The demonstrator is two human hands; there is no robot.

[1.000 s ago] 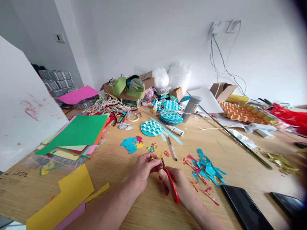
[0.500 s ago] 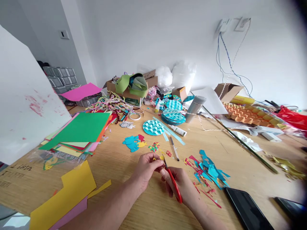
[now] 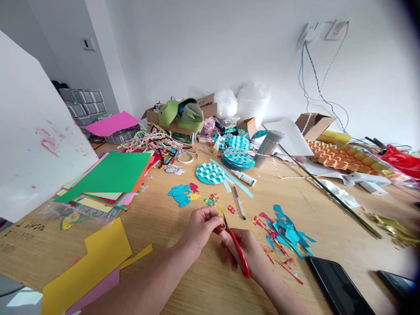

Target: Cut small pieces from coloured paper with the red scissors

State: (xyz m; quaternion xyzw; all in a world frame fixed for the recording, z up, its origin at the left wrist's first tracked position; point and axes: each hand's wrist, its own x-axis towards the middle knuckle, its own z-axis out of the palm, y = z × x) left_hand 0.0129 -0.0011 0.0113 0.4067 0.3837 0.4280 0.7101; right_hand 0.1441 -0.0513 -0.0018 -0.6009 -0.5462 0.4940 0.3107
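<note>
Above the table [image 3: 203, 284], scissors [image 3: 243, 259] are gripped by the right hand [image 3: 251, 250], yellow paper [image 3: 222, 215] by the left hand [image 3: 199, 229]; fish cutouts [image 3: 180, 195] beyond seem finished; this paper seems not fully trimmed.

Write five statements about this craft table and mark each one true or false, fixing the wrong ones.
1. The right hand holds red-handled scissors. True.
2. The left hand is empty. False: it pinches a small yellow piece by the blades.
3. A green sheet tops the paper stack. True.
4. The pen lies left of the blue fish cutouts. False: it lies to their right.
5. Blue scraps lie to the right of the scissors. True.
</note>
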